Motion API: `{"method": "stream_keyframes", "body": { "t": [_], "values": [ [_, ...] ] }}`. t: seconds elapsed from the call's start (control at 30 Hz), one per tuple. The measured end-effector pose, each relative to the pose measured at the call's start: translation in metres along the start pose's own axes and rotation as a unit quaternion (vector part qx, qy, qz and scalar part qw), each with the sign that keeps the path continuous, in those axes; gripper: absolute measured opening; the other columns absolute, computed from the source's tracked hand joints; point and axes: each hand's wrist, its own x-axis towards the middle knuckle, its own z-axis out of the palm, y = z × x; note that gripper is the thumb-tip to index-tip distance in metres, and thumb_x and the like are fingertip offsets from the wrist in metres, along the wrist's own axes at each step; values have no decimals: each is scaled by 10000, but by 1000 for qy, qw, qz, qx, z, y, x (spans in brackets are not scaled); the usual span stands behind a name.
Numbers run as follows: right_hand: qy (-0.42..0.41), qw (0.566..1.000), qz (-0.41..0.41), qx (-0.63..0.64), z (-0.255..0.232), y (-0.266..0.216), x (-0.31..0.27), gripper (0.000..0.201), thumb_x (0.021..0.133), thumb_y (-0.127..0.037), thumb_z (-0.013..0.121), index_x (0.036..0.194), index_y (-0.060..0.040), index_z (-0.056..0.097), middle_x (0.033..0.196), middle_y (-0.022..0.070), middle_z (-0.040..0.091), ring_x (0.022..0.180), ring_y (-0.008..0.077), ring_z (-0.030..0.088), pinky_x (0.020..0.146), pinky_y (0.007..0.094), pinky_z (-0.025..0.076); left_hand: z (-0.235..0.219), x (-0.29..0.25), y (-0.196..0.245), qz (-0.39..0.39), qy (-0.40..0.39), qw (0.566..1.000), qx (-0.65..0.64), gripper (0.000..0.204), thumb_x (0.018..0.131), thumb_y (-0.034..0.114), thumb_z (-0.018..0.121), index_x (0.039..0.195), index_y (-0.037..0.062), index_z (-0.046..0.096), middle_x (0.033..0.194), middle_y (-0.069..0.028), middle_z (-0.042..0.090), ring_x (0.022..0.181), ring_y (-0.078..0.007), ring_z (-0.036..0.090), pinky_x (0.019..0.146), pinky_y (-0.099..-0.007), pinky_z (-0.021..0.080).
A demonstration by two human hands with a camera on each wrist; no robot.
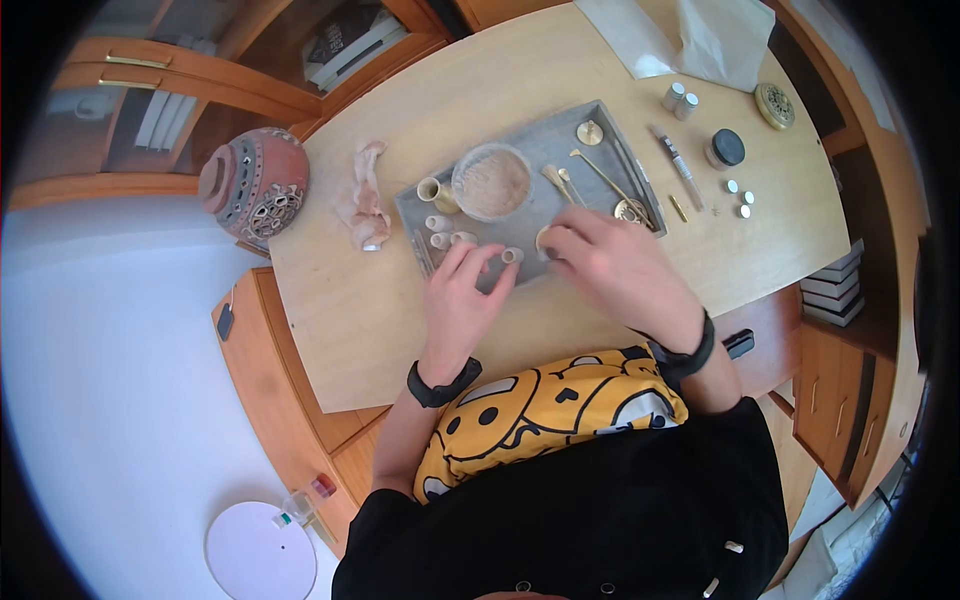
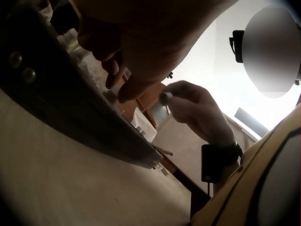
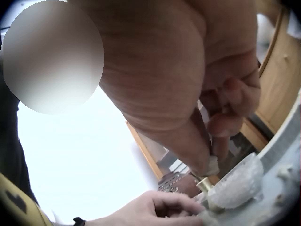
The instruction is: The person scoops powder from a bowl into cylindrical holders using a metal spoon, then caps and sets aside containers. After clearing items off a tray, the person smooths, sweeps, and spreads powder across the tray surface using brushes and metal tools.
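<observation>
My left hand [image 1: 465, 295] is low over the tray's near edge, its thumb and fingertip at a small hollow beige cylinder [image 1: 511, 256] with a round hole in its top. Just to its right, my right hand [image 1: 625, 270] pinches a small round pale piece [image 2: 165, 99] between thumb and fingers. Several similar hollow cylinders [image 1: 439, 240] stand by the left hand's fingers. Behind them are a brass cup-like piece [image 1: 432, 191] and a clear bowl [image 1: 492, 148] of brown powder. All of these are in a grey tray [image 1: 590, 118].
On the tray's right lie brass tools [image 1: 600, 170] and a brass openwork disc [image 1: 631, 211]. Beyond it are a pen-like tube [image 1: 678, 160], a dark-lidded jar [image 1: 726, 148] and small white-capped vials [image 1: 681, 99]. To the left are crumpled plastic [image 1: 368, 195] and a reddish pot [image 1: 262, 185].
</observation>
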Motion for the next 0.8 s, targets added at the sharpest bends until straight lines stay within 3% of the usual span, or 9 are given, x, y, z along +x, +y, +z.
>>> {"method": "stream_keyframes", "body": {
  "t": [0.17,0.27,0.6,0.67,0.8],
  "values": [
    [-43,997,-53,-34,24,-2,18,188,705,-17,657,881,-13,592,880,112,575,810,290,662,620,375,559,-5,-3,-1,-4,-8,1000,9,233,767,116,778,978,54,703,811,-45,578,686,-163,596,583,-309,497],
    [-67,996,-46,-47,25,-4,21,170,795,-81,693,939,-40,612,945,79,595,808,276,654,658,365,545,-5,-4,-2,-19,-19,1000,3,235,771,121,770,986,57,702,810,-49,581,682,-176,601,592,-313,500],
    [-75,993,-79,-54,36,-8,26,253,707,-18,655,959,-44,642,963,71,603,839,253,666,663,355,555,-5,-4,-8,-16,-36,999,23,184,799,136,744,965,71,699,848,-44,610,655,-205,649,584,-331,519],
    [-79,991,-93,-59,36,-8,28,140,727,-51,651,856,-11,614,921,106,596,833,266,671,628,347,575,-3,-4,-8,-16,-32,999,7,207,785,111,745,975,50,693,832,-60,598,681,-219,629,600,-338,508],
    [-92,990,-89,-62,38,-6,27,132,733,-53,647,858,-20,623,916,100,599,845,262,671,640,347,574,-3,-2,-7,-11,-36,999,-8,237,775,91,744,997,30,686,816,-74,586,704,-236,609,619,-344,498]
  ]
}}
